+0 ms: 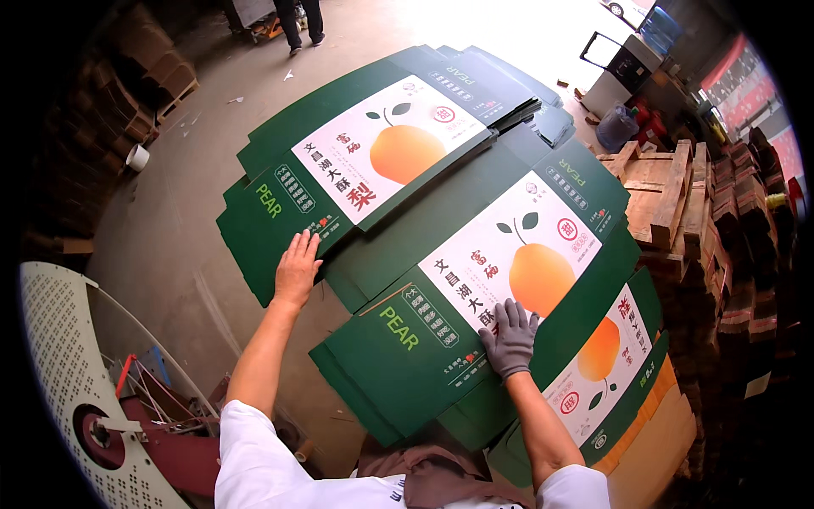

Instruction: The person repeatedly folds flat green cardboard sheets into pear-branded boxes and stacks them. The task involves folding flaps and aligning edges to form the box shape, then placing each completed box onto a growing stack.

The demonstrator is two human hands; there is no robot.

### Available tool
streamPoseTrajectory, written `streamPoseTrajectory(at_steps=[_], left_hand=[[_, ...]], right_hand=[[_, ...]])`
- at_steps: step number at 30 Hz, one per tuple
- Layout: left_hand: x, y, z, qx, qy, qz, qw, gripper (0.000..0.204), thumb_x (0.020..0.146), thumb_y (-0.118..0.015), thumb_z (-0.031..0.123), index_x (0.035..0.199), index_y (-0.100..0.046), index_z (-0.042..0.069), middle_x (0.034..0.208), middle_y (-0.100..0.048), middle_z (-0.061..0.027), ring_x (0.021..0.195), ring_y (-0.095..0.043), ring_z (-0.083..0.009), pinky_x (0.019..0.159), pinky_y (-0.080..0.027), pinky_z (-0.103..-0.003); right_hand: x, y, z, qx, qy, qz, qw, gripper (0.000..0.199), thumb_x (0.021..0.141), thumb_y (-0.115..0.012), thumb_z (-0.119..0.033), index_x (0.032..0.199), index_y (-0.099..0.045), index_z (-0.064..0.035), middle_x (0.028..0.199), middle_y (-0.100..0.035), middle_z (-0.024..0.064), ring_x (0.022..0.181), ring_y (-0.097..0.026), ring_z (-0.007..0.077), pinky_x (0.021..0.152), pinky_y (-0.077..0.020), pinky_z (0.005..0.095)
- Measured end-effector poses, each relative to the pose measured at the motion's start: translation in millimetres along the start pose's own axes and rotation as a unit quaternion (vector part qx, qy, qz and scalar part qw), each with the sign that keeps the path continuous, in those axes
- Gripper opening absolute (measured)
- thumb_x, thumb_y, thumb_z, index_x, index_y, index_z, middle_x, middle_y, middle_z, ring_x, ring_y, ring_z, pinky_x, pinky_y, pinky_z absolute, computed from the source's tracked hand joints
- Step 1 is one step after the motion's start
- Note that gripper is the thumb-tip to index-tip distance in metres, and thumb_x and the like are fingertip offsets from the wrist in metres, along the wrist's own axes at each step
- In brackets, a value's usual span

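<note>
Large flat green cardboard box blanks, each with a white panel showing an orange-yellow pear, lie stacked before me. Bare, with fingers stretched out, my left hand (pixel 297 267) rests at the near left edge of the far blank (pixel 263 140). My right hand (pixel 510 335), in a grey glove, lies flat on the white panel of the middle blank (pixel 365 348). Its fingers point away from me and cover part of the print. Closer on the right, a third printed blank (pixel 653 305) lies at an angle, partly beneath the middle one.
Left of me stands a machine with a perforated cream guard (pixel 64 339). Wooden pallets (pixel 670 199) and stacked cardboard (pixel 746 254) line the right side. More cardboard stacks (pixel 110 110) stand far left. A person's legs (pixel 297 21) show at the back, near a cart.
</note>
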State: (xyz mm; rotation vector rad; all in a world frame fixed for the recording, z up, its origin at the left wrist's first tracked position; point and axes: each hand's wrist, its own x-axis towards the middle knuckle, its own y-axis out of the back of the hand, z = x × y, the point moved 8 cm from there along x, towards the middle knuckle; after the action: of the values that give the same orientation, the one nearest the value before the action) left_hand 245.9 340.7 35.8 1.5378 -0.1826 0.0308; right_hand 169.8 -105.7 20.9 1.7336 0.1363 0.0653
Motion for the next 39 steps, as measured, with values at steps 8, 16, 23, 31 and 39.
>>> streamPoseTrajectory(at_steps=[8, 16, 23, 31, 39], left_hand=[[-1.3, 8.3, 1.5, 0.015, -0.081, 0.016, 0.997, 0.047, 0.088, -0.064, 0.014, 0.133, -0.054, 0.006, 0.138, -0.055, -0.0108, 0.126, -0.053, -0.0289, 0.098, -0.051, -0.036], [1.0, 18.4, 13.0, -0.015, -0.072, 0.012, 0.997, 0.05, 0.083, -0.066, 0.008, 0.132, -0.054, 0.004, 0.137, -0.055, -0.0132, 0.127, -0.051, -0.0311, 0.104, -0.043, -0.04], [-42.8, 17.8, 56.4, -0.09, -0.014, 0.073, 0.993, 0.049, 0.092, -0.061, 0.017, 0.139, -0.049, 0.005, 0.141, -0.05, -0.0125, 0.128, -0.047, -0.0314, 0.107, -0.036, -0.045], [-96.6, -5.9, 75.6, -0.101, -0.067, -0.046, 0.992, 0.043, 0.092, -0.063, 0.018, 0.131, -0.054, 0.004, 0.125, -0.06, -0.0159, 0.113, -0.057, -0.035, 0.095, -0.047, -0.042], [-117.3, -16.6, 80.5, -0.225, 0.045, -0.138, 0.964, 0.036, 0.092, -0.064, 0.023, 0.12, -0.059, 0.0, 0.116, -0.062, -0.0191, 0.105, -0.059, -0.038, 0.09, -0.048, -0.044]], right_hand=[[-3.9, 2.1, -3.7, -0.009, 0.004, 0.029, 1.0, 0.065, 0.086, -0.057, -0.053, 0.133, -0.056, -0.0081, 0.146, -0.046, 0.014, 0.14, -0.037, 0.0312, 0.117, -0.0141, 0.0605], [-6.9, 6.4, 5.6, 0.05, -0.012, 0.014, 0.999, 0.065, 0.088, -0.056, -0.051, 0.137, -0.052, -0.0085, 0.149, -0.043, 0.0144, 0.142, -0.033, 0.0314, 0.118, -0.0119, 0.0584], [-69.2, 11.3, 7.0, 0.022, -0.011, 0.038, 0.999, 0.071, 0.09, -0.055, -0.051, 0.146, -0.04, -0.0107, 0.155, -0.033, 0.0173, 0.145, -0.027, 0.0358, 0.115, -0.0144, 0.0622], [-91.4, 34.2, 28.9, 0.088, -0.123, 0.093, 0.984, 0.066, 0.089, -0.057, -0.05, 0.139, -0.048, -0.0081, 0.149, -0.04, 0.0182, 0.14, -0.033, 0.0347, 0.115, -0.0145, 0.06], [-261.5, 19.7, 48.5, 0.016, -0.151, 0.007, 0.988, 0.067, 0.086, -0.06, -0.051, 0.137, -0.051, -0.0086, 0.147, -0.041, 0.0197, 0.137, -0.037, 0.0381, 0.112, -0.018, 0.0635]])
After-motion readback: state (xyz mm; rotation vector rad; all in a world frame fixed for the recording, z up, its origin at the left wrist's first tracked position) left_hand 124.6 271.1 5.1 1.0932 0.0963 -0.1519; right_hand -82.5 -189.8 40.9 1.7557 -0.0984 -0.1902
